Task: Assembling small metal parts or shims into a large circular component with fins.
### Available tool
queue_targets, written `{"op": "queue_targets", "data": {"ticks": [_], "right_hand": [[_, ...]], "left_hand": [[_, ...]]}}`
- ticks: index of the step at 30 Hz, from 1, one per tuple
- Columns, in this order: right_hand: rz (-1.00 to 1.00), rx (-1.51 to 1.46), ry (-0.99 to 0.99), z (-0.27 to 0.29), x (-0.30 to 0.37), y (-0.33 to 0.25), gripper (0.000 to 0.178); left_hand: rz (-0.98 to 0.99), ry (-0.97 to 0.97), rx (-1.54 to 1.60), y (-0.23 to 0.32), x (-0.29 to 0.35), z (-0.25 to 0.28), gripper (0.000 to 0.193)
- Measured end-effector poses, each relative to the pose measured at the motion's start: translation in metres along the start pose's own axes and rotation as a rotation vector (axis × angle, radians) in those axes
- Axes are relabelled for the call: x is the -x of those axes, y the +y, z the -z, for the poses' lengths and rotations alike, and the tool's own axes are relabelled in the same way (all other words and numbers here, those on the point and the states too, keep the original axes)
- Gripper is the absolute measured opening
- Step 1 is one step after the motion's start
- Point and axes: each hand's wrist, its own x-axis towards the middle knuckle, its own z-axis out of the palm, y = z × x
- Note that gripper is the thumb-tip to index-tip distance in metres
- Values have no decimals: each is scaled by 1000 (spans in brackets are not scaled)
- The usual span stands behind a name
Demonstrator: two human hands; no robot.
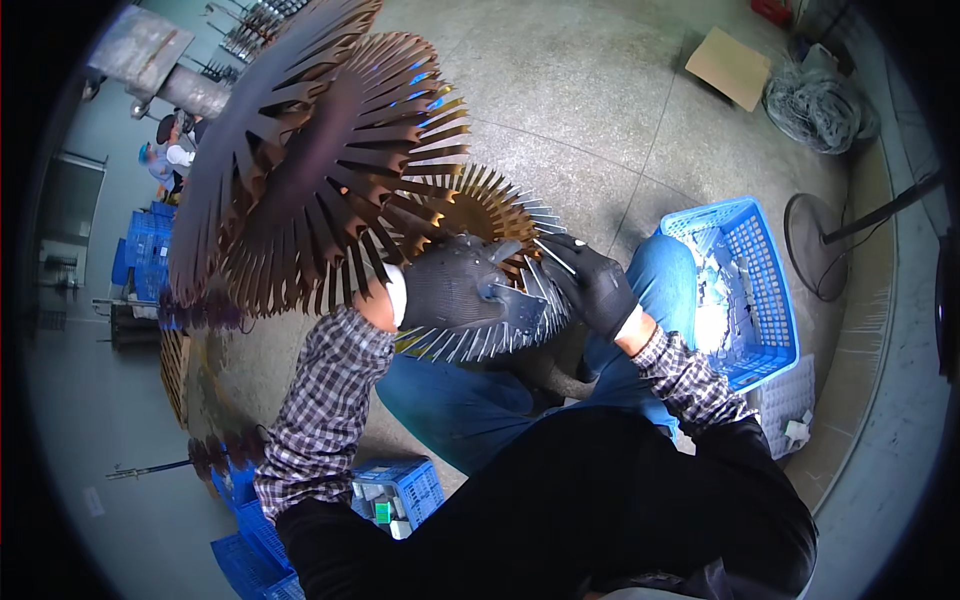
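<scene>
Around the slotted disc [472, 213], right hand [597, 290] pinches a thin strip [556, 256]; left hand [452, 285], grip unclear; square alignment should help.

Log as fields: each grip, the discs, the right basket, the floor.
Left grip: dark-gloved, on the brown slotted round disc; hold unclear
Right grip: dark-gloved, holding a thin silver strip
Disc rim: partly lined with pale strips
Alongside: larger brown slotted discs
Basket: blue plastic lattice, pale pieces inside
Floor: grey, flat brown cardboard on it
</scene>
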Motion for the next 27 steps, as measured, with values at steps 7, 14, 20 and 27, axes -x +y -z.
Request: {"op": "queue_targets", "data": {"ticks": [7, 14, 20, 27], "right_hand": [[21, -11, 46, -2, 2, -2, 41], [9, 32, 16, -2, -1, -7, 41], [-13, 60, -20, 1, 1, -9, 40], [51, 35, 41, -4, 3, -6, 39]], "left_hand": [[12, 111, 10, 6, -2, -7, 24], [-132, 254, -153, -7, -5, -20, 25], [-54, 189, -96, 4, -7, -14, 26], [66, 119, -125, 17, -10, -5, 25]]}}
